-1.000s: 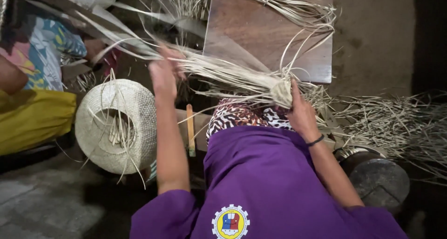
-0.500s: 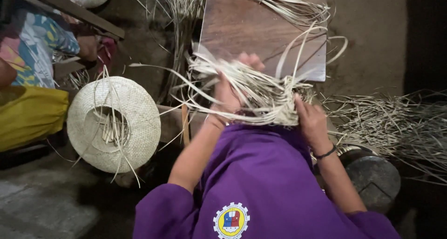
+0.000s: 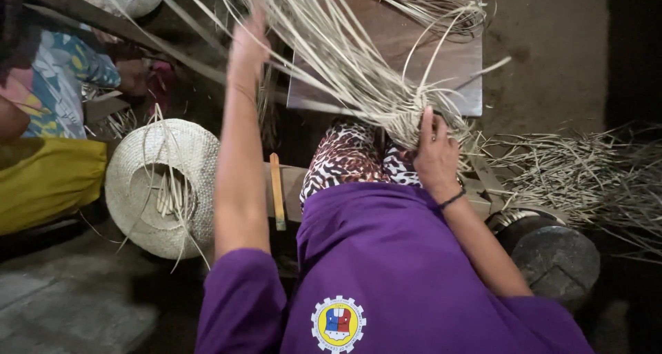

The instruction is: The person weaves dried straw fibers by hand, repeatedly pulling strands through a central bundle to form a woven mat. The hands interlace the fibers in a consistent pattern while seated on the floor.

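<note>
Just right of the frame's centre, the right hand (image 3: 434,157) presses closed fingers on the woven knot of the straw bundle (image 3: 358,71). Its strands fan up-left toward the raised left hand (image 3: 249,40), which seems to pinch some, though blur hides the grip. Beyond lies a wooden board (image 3: 407,43); a woven hat (image 3: 196,154) sits left on the dim floor.
</note>
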